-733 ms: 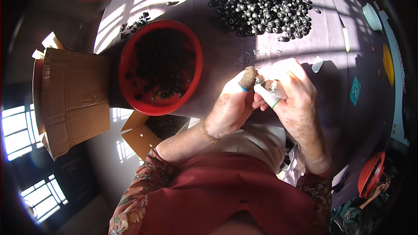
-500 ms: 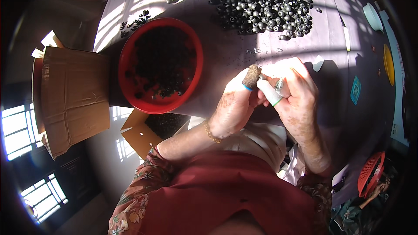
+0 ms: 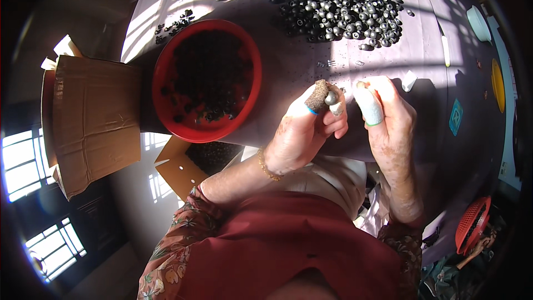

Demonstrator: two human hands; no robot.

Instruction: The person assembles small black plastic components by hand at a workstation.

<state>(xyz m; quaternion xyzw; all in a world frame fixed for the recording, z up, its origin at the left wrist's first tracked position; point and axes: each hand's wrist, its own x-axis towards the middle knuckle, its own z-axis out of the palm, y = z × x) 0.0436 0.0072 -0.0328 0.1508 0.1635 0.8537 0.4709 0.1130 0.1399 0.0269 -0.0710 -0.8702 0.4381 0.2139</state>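
My left hand (image 3: 302, 128) pinches a small round grey bead-like piece (image 3: 331, 98) between thumb and fingers. A brown, blue-edged sleeve covers its thumb. To the right, apart from it, my right hand (image 3: 391, 114) is closed, its white-sleeved thumb pressed against the forefinger; what is in that pinch, if anything, is too small to make out. Beyond the hands spreads a heap of similar black and grey pieces (image 3: 344, 8), many with a hole in one end. A red basin (image 3: 255, 86) left of my left hand holds many dark ones.
A cardboard box (image 3: 100, 119) stands left of the basin. Below the basin, an open carton (image 3: 180, 172) holds dark pieces. On the right lie a white scrap (image 3: 409, 81), a blue packet (image 3: 456, 116), a yellow dish (image 3: 498, 85) and a red basket (image 3: 472, 225).
My hands have come apart. The right hand has moved a little to the right, and the grey piece now shows in the left hand's pinch.
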